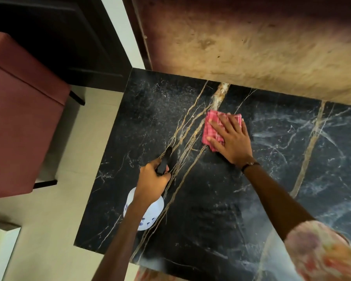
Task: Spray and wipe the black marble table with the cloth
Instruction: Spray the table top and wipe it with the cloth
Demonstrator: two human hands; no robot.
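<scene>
The black marble table (pixel 201 209) with gold and white veins fills the middle and right of the head view. My right hand (pixel 230 138) lies flat on a folded pink checked cloth (pixel 210 126), pressing it onto the marble near the far edge. My left hand (pixel 152 185) grips a spray bottle (pixel 145 213): its white body shows below my wrist and its black nozzle (pixel 165 161) points away over the table's left part. Fine spray droplets speckle the marble at the far left. Whitish wipe streaks show on the right side.
A wall panel (pixel 251 41) with a brown and tan pattern rises behind the table's far edge. A dark red upholstered seat (pixel 18 118) stands on the pale floor (pixel 49 220) to the left. A dark cabinet (pixel 59 37) is at the upper left.
</scene>
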